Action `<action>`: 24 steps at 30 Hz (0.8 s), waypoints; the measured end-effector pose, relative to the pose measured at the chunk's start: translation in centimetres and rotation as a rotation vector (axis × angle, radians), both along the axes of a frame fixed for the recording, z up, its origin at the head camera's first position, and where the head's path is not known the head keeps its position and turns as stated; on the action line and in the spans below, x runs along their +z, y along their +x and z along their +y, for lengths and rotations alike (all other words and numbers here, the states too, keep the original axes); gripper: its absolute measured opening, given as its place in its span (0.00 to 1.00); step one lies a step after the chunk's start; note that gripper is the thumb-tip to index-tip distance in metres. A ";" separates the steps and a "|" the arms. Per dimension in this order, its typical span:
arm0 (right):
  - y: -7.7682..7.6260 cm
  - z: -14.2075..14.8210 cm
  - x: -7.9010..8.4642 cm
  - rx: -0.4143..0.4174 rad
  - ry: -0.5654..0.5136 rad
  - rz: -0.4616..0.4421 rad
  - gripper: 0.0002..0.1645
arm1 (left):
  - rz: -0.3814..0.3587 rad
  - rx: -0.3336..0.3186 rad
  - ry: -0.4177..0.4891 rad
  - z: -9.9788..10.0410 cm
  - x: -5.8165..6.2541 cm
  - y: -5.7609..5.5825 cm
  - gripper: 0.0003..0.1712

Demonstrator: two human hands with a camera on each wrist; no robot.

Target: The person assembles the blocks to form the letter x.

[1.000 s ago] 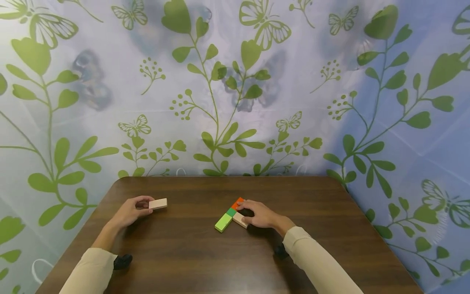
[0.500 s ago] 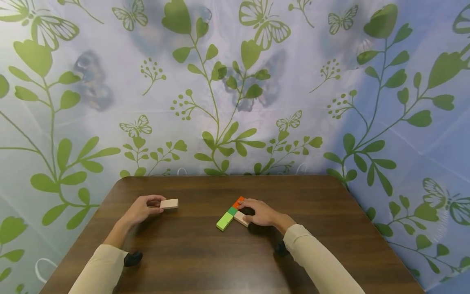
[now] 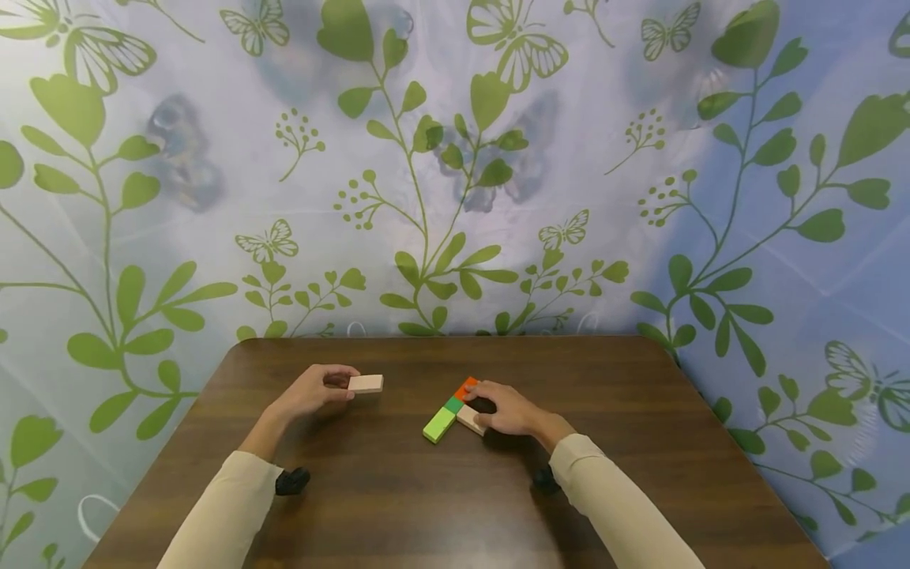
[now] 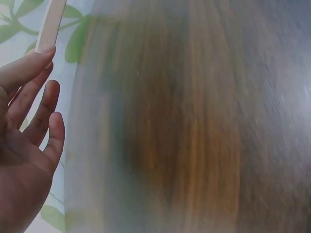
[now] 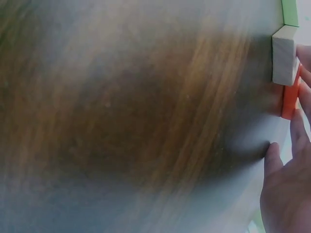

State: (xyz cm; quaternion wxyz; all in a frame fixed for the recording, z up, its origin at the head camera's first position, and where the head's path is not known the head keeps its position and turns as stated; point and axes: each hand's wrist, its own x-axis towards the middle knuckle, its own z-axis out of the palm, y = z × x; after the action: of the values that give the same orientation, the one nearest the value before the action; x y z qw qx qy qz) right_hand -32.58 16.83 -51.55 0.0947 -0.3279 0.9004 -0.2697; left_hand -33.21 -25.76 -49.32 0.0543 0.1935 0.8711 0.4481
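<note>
A plain wooden block (image 3: 366, 384) is pinched by one end between the thumb and fingers of my left hand (image 3: 307, 392). That hand is raised over the left half of the table; in the left wrist view the block (image 4: 51, 26) points upward. Near the middle lie a light green block (image 3: 439, 424), a dark green piece (image 3: 453, 405) and an orange block (image 3: 465, 388) in one slanting row. A second plain block (image 3: 470, 420) branches off the row. My right hand (image 3: 513, 409) rests at these blocks, fingertips on the orange one and thumb at the plain one.
The brown wooden table (image 3: 398, 506) has its far edge against a curtain (image 3: 426, 197) printed with leaves and butterflies. A dark strap piece (image 3: 292, 481) shows under the left sleeve, another (image 3: 544, 480) under the right.
My left hand has moved to the right with the plain block, closer to the row of blocks. The right hand and the blocks at it have stayed in place.
</note>
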 end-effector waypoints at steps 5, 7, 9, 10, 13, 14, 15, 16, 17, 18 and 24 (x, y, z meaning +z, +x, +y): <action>-0.1 -0.1 0.0 -0.022 -0.021 -0.021 0.24 | 0.003 -0.003 -0.004 1.2 0.5 -0.4 0.21; -0.2 -0.2 0.1 -0.025 -0.023 -0.019 0.24 | 0.009 -0.015 -0.005 1.6 0.6 -0.5 0.21; -0.3 -0.3 0.0 -0.024 -0.022 -0.005 0.24 | 0.010 -0.028 -0.004 2.0 0.6 -0.6 0.21; -0.4 -0.3 0.0 -0.024 -0.021 0.001 0.24 | 0.008 -0.035 -0.003 2.2 0.6 -0.7 0.22; -0.5 -0.4 -0.2 -0.023 -0.019 0.010 0.23 | -0.001 -0.038 -0.003 3.0 0.2 -0.8 0.21; -0.5 -0.4 -0.2 -0.026 -0.020 0.010 0.23 | -0.006 -0.038 -0.004 3.3 0.1 -0.8 0.21; -0.4 -0.4 -0.2 -0.029 -0.023 0.006 0.24 | -0.013 -0.040 -0.003 3.6 0.0 -0.8 0.21; -0.4 -0.3 -0.2 -0.034 -0.022 0.003 0.24 | -0.011 -0.047 -0.006 3.9 -0.2 -0.9 0.21; -0.3 -0.3 -0.3 -0.039 -0.020 0.002 0.24 | -0.019 -0.051 -0.005 4.2 -0.4 -0.9 0.21; -0.3 -0.3 -0.3 -0.043 -0.020 0.000 0.24 | -0.024 -0.057 -0.006 4.5 -0.6 -1.0 0.20; 0.2 -0.1 -0.5 -0.025 -0.021 0.019 0.24 | -0.060 -0.055 -0.010 5.9 -1.5 -1.2 0.20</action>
State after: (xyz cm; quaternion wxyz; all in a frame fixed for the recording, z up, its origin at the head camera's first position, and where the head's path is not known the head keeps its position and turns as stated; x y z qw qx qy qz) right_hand -32.39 16.68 -52.06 0.0791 -0.3200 0.9025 -0.2773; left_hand -34.42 -19.85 -50.83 0.0939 0.2036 0.8656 0.4477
